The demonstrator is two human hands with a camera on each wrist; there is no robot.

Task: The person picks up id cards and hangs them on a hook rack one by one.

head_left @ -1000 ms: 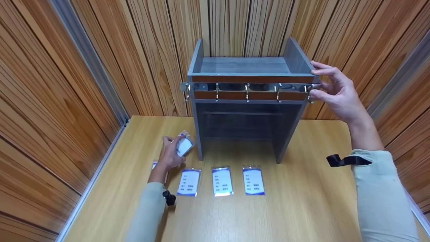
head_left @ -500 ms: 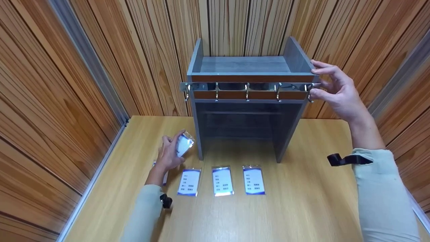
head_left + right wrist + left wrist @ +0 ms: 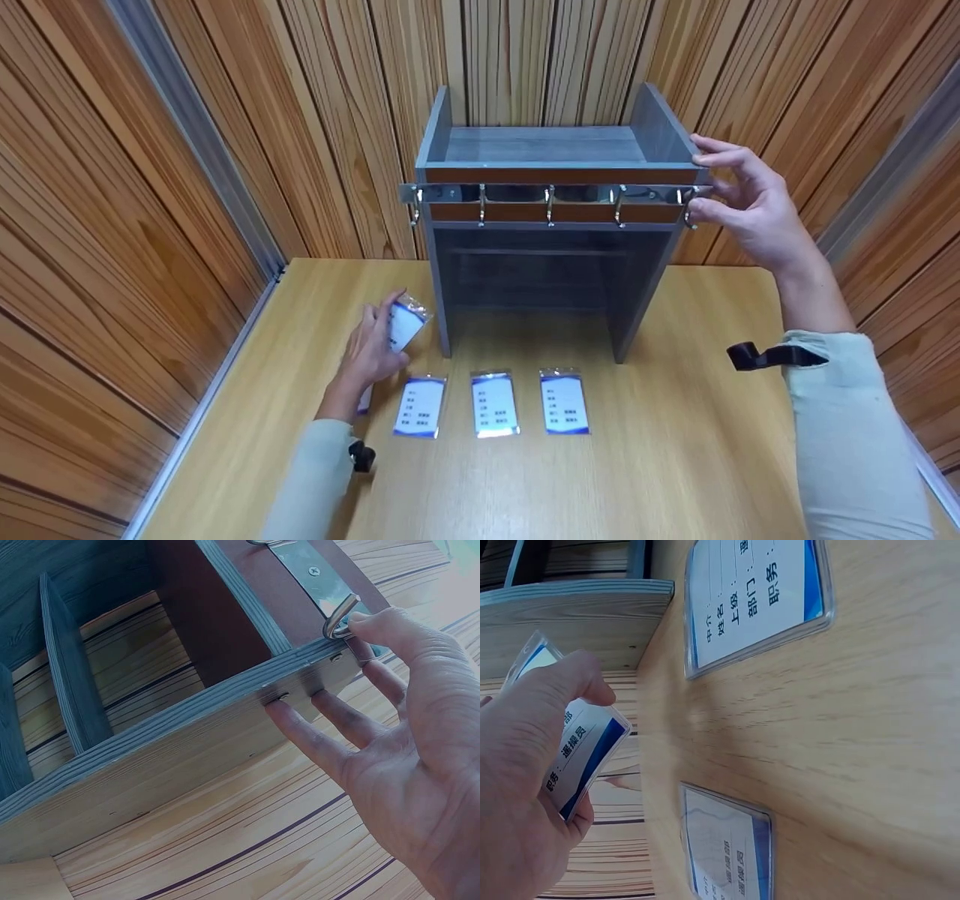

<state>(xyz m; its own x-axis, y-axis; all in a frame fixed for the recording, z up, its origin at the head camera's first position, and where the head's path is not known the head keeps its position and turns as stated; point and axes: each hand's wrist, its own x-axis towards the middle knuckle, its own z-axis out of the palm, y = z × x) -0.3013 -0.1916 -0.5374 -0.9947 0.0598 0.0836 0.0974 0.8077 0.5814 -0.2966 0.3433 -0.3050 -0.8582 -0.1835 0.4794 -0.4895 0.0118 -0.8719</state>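
My left hand (image 3: 367,351) holds an ID badge (image 3: 407,324) in a clear sleeve, left of the grey shelf rack's foot. The left wrist view shows the thumb bent over the face of this badge (image 3: 589,742), with fingers behind it. Up at the right end of the shelf rack (image 3: 547,166), my right hand (image 3: 761,206) grips the side panel. Its thumb presses the end hook (image 3: 341,617) of the metal hook strip (image 3: 517,193), while the fingertips touch the panel's outer face. Several bare hooks line the strip.
Three badges lie in a row on the wooden table before the rack: left badge (image 3: 420,407), middle badge (image 3: 495,403), right badge (image 3: 565,402). Another badge (image 3: 364,402) is mostly hidden under my left wrist. Wood-panelled walls (image 3: 360,135) enclose the table.
My left hand has shifted slightly left with the badge, and its forearm has swung left. The badge's top corner has tipped a little. My right hand keeps its grip on the rack.
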